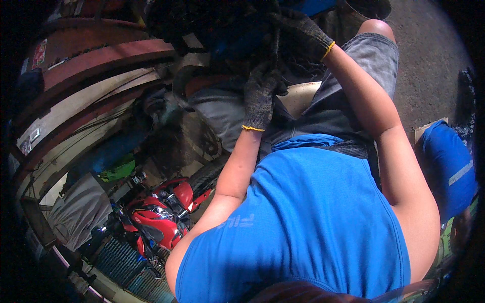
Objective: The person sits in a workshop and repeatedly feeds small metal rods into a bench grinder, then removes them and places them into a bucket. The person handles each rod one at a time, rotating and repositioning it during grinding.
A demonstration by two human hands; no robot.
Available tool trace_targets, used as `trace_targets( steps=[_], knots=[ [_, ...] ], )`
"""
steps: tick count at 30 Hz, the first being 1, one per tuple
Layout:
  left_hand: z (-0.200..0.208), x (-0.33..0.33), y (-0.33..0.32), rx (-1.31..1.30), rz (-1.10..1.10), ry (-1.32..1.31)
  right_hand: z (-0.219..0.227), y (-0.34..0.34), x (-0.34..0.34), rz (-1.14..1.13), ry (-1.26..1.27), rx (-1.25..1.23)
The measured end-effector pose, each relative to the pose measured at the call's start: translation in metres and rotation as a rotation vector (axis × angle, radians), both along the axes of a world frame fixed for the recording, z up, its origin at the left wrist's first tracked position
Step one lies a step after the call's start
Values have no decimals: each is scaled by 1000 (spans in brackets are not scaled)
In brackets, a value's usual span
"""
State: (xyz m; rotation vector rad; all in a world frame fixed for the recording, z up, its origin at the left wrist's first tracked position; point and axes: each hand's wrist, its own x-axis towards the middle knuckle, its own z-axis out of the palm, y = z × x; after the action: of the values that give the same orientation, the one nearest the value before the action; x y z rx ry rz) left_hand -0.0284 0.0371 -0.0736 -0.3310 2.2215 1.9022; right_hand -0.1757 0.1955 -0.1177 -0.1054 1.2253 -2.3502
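Both hands wear dark grey knitted gloves with yellow cuffs. My left hand (261, 93) is above my left thigh, its fingers curled at the lower end of a thin dark rod (276, 43). Farther up and to the right, my right hand (303, 33) is bent over the rod's upper part, its fingertips lost in shadow. What the rod belongs to cannot be made out. Between my thighs sits a cream-coloured rounded basin (301, 96), with a dark tangled mass (300, 68) beyond its rim. A shaded dark and blue shape (232, 40) lies past my hands.
A red motorcycle (159, 214) stands at lower left, near a grey cover (81, 209). At the right is a person in blue clothing (447, 166) with a reflective strip. A round container (369, 9) stands at the top right on grey ground (424, 60).
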Motion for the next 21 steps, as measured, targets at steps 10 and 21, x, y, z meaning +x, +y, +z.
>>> trace_targets(
  steps=[10, 21],
  knots=[
    [-4, -2, 2, 83, 108, -108, 10, 1, 4, -15, 11, 44],
    [-14, -1, -12, -174, -122, 9, 3, 0, 1, -17, 68, 160]
  ],
)
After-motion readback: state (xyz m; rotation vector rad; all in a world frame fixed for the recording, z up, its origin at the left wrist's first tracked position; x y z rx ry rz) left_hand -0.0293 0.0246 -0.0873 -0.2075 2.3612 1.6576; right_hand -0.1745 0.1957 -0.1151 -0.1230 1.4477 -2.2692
